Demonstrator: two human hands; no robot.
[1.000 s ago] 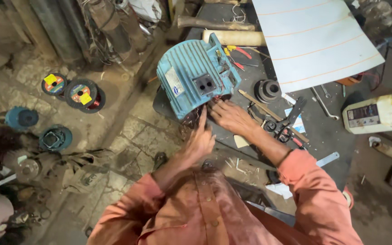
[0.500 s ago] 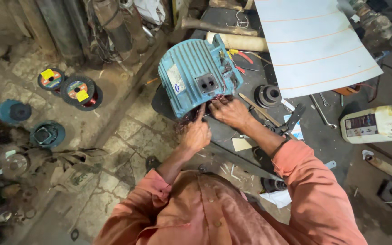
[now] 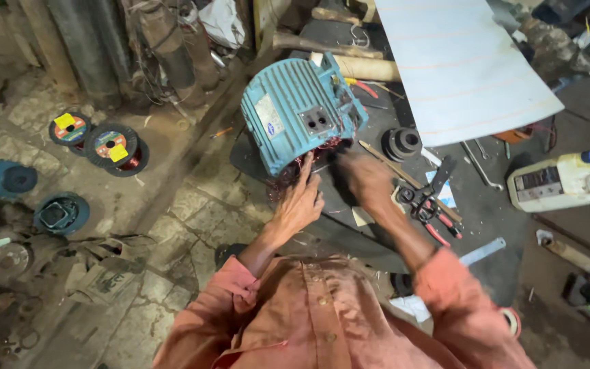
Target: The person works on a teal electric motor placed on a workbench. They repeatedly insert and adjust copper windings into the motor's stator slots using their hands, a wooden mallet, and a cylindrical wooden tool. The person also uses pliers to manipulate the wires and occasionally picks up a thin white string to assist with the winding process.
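Observation:
A teal finned electric motor housing (image 3: 295,119) lies on a dark mat on the floor, its open end toward me with copper windings (image 3: 308,158) showing. My left hand (image 3: 300,198) reaches to that open end, fingers extended onto the windings. My right hand (image 3: 367,179) is blurred, just right of the opening, over the mat; I cannot tell whether it holds anything. I wear an orange shirt.
Pliers with red handles (image 3: 428,205) and a black pulley (image 3: 402,142) lie right of the motor. A white sheet (image 3: 462,68) leans behind. A white jug (image 3: 558,181) sits at right. Wire spools (image 3: 110,147) and teal end caps (image 3: 59,213) lie left.
My right hand has shifted slightly right and down from the motor's opening and is blurred with motion. My left hand stays at the windings. The view has moved in closer.

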